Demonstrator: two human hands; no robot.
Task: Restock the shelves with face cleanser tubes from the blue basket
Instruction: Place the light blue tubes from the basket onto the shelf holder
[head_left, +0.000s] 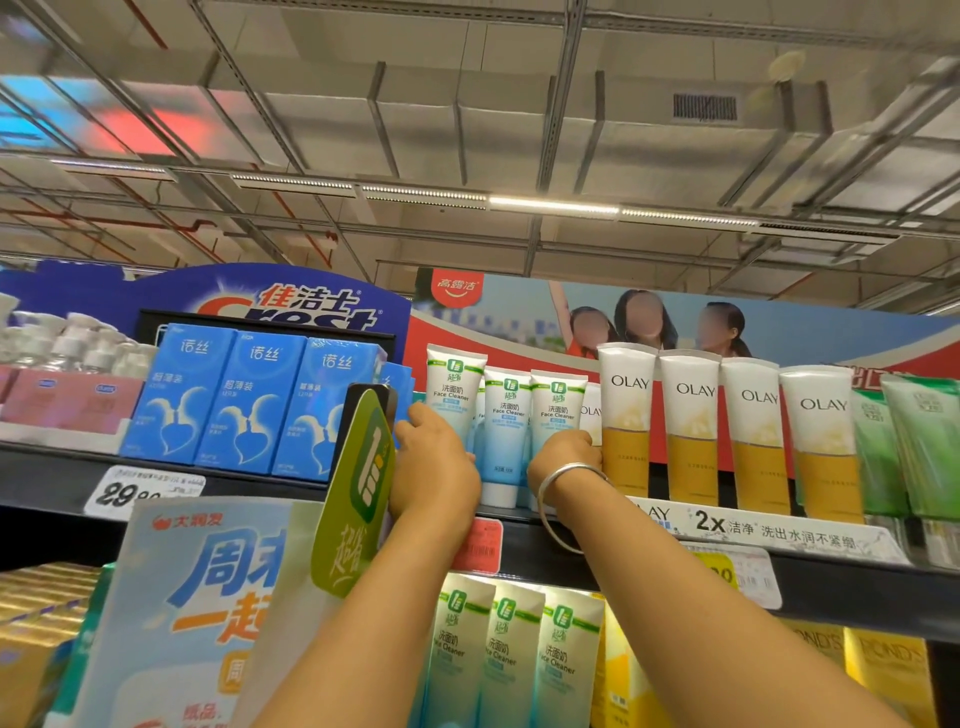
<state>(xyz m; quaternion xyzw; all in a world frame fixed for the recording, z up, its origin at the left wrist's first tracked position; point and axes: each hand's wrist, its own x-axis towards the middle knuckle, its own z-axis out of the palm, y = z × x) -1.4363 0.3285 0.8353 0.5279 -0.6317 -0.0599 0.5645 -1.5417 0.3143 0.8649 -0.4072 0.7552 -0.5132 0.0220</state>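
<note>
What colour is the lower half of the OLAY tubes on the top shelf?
Golden yellow under a white upper half, on the OLAY tubes; the head view shows it.

Your left hand grips leftmost face cleanser tube on top shelf; your right hand, bangle on wrist, grips third tube, just beside Olay tubes. Blue boxes stand toward shelf's left end.

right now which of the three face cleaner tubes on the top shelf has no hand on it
The middle tube. The left hand holds the leftmost tube, the right hand holds the rightmost tube; the middle one stands free between them.
</note>
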